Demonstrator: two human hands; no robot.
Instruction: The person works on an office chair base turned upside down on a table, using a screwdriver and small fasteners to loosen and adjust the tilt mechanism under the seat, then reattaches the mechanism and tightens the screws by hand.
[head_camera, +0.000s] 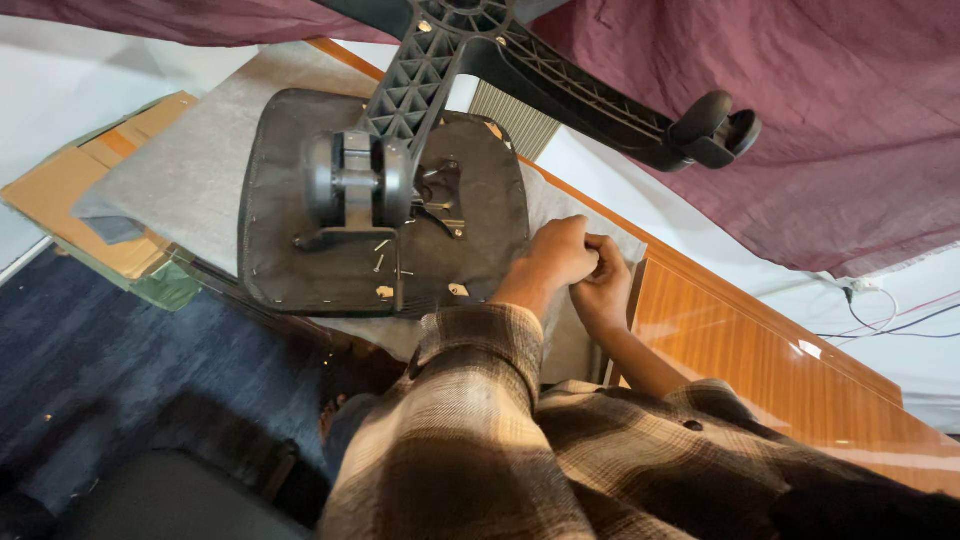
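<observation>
A black office-chair seat (290, 200) lies upside down on a grey felt cloth (180, 170). The black star base (425, 65) hangs over it, one caster (345, 180) resting on the seat and another caster (722, 128) out to the right. A few loose screws (381, 256) lie on the seat's underside. My left hand (553, 255) is curled into a fist at the seat's right edge. My right hand (603, 285) is curled too and presses against it. Anything between the fingers is hidden.
The cloth covers an orange wooden table (770, 350). Flattened cardboard (60, 190) sticks out at the left. Maroon fabric (860, 120) hangs behind. Cables (885, 315) run along the white floor at right. Blue carpet (110, 340) and a dark seat (170, 500) lie below.
</observation>
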